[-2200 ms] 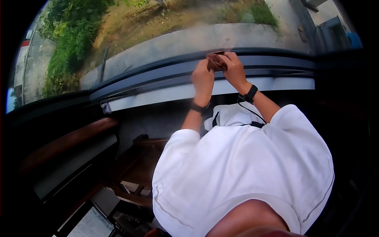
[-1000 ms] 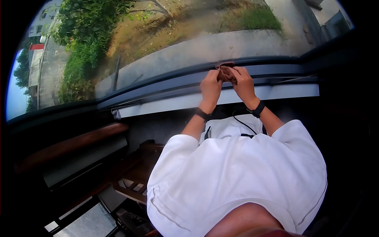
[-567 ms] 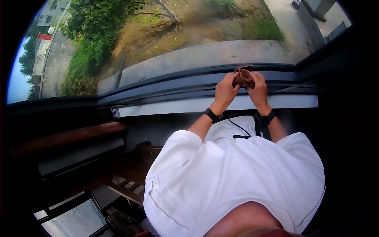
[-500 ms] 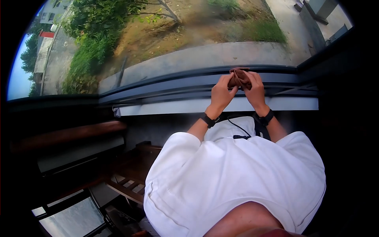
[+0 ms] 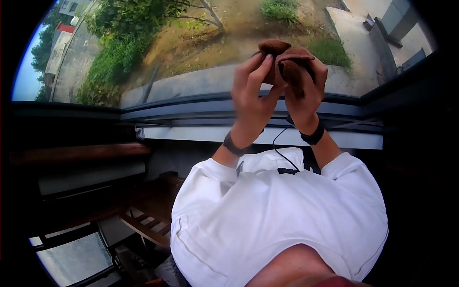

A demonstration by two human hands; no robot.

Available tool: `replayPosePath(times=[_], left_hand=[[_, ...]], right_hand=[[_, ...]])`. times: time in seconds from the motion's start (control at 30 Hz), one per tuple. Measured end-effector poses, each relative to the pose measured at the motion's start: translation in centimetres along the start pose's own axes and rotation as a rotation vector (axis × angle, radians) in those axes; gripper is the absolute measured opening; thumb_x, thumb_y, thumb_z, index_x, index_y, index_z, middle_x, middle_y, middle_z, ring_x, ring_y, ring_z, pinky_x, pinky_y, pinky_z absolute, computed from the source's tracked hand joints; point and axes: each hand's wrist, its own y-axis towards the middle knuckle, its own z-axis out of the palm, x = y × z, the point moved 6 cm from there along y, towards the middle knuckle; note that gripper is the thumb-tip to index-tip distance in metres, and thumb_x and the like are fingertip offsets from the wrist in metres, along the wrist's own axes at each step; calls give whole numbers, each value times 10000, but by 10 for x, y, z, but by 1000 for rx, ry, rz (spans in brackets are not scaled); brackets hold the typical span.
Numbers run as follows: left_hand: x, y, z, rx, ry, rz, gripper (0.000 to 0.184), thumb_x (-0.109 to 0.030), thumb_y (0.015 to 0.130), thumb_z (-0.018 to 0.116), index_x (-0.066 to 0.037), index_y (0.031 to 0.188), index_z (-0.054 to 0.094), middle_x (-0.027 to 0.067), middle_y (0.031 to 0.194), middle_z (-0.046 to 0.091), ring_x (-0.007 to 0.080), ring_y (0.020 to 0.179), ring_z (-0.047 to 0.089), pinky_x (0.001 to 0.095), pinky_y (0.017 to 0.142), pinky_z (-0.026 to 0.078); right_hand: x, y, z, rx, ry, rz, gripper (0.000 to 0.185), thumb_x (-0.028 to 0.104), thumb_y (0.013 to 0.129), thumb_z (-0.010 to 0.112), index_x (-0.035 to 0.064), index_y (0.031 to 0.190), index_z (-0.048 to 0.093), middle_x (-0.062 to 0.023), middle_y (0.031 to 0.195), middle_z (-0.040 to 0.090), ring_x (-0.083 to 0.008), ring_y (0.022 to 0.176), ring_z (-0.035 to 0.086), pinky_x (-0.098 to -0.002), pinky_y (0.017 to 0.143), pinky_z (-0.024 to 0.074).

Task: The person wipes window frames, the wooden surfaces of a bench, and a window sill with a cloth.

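Brown crumpled cloth (image 5: 292, 55), left hand (image 5: 253, 93) pinching one side with bent fingers, right hand (image 5: 306, 98) gripping the other

Looks like a reddish-brown cloth (image 5: 295, 54), soft and crumpled, bunched into thick folds and held up between left hand (image 5: 254, 91) and right hand (image 5: 306, 98).

One view here, head-worn; it's looking forward and steeply down over the white shirt (image 5: 282, 210), close below; left hand (image 5: 254, 98) and right hand (image 5: 305, 106) sit upper centre; farther out, window frame (image 5: 191, 110) and yard (image 5: 205, 45).
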Motion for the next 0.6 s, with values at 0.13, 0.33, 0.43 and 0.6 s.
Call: replayPosePath(times=[0.13, 0.33, 0.43, 0.6], left_hand=[[41, -25, -13, -13, 30, -79, 548, 43, 705, 808, -55, 1219, 645, 155, 1195, 646, 329, 982, 665, 377, 776, 564], [90, -63, -54, -6, 131, -240, 467, 84, 739, 765, -48, 1169, 641, 148, 1171, 636, 280, 947, 656, 327, 742, 552], [103, -59, -82, -77, 230, -238, 391, 115, 757, 731, -20, 1110, 627, 135, 1141, 629, 234, 931, 633, 294, 732, 532], [98, -6, -110, -158, 209, -119, 433, 158, 752, 712, -9, 1144, 630, 128, 1142, 611, 196, 866, 645, 271, 726, 550]], right_hand=[[3, -17, 33, 58, -18, -39, 395, -81, 680, 749, 30, 1059, 725, -105, 1167, 637, -330, 1070, 590, -408, 907, 471], [21, -56, 93, 135, 48, -58, 444, -23, 615, 768, 60, 1050, 750, -66, 1154, 648, -284, 1045, 591, -370, 883, 508], [40, -51, 122, 130, 139, -82, 462, -11, 612, 776, 65, 1067, 752, -60, 1164, 646, -279, 1041, 585, -360, 882, 507], [73, -5, 139, 70, 170, -24, 615, -68, 667, 752, 82, 1261, 702, -72, 1106, 641, -286, 942, 568, -368, 816, 483]])
